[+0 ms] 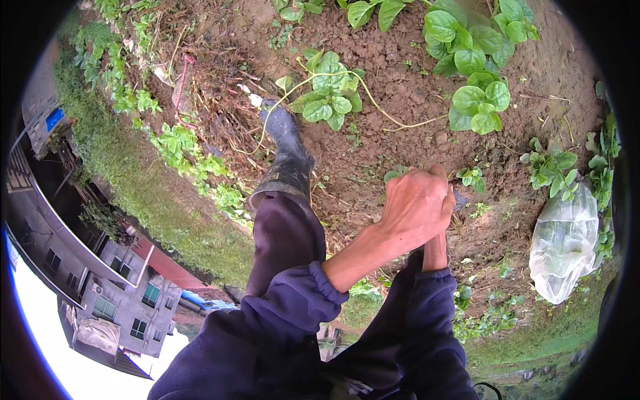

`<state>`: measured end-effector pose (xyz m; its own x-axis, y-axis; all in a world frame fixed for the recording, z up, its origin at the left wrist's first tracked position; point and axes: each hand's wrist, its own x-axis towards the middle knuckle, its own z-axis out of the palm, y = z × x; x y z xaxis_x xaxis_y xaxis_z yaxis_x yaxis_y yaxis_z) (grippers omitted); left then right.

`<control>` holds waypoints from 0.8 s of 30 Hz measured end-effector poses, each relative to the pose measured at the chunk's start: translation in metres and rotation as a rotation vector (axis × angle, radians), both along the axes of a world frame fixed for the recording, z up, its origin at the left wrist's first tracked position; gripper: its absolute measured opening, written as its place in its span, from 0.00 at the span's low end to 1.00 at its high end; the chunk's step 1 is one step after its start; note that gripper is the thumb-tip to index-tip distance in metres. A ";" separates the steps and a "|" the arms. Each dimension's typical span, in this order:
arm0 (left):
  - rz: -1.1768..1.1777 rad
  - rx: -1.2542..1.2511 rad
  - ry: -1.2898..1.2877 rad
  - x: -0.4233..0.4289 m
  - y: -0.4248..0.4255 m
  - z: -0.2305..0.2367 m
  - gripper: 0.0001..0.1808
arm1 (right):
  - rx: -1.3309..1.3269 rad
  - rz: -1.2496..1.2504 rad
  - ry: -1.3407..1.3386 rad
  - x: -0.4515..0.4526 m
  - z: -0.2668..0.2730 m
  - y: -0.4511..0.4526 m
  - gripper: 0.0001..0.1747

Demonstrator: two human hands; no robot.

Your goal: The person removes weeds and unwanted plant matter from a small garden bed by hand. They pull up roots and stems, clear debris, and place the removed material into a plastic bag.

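Observation:
My left hand [417, 202] is closed in a fist over the soil, a little right of the middle of the view. It covers most of my right hand [443, 200], whose wrist rises just behind it. Whatever either of them grips is hidden. A small dark piece [459, 200] shows just right of the knuckles. One small leafy seedling [470, 178] grows to the right of my hands, and a few leaves [396, 173] show at their upper left. Farther up stands a leafy green plant [327, 90] with a long thin vine [372, 100] arching across it.
My black rubber boot [287, 145] stands on the soil at left of centre. More leafy plants [482, 102] grow at the upper right. A translucent white bag [564, 242] lies at the right. Dry stalks and a red strip [179, 92] lie at the upper left, with buildings [130, 295] beyond the grass.

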<state>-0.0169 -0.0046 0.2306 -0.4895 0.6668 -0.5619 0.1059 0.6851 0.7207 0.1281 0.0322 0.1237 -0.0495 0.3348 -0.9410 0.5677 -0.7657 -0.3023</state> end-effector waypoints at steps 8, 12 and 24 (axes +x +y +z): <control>0.185 0.037 -0.050 -0.045 -0.022 0.011 0.11 | 0.000 0.186 0.091 -0.126 -0.069 -0.048 0.12; 0.293 0.044 -0.047 -0.065 -0.029 0.016 0.11 | 0.128 0.113 -0.061 -0.164 -0.102 -0.059 0.12; 0.359 0.060 -0.109 -0.089 -0.040 0.017 0.13 | -0.285 -0.143 0.049 -0.192 -0.139 -0.091 0.09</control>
<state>-0.1060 -0.0442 0.2476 -0.6378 0.4966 -0.5887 -0.2129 0.6209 0.7544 -0.0640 -0.0591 -0.0156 -0.0681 0.0644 -0.9956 0.4383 -0.8945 -0.0879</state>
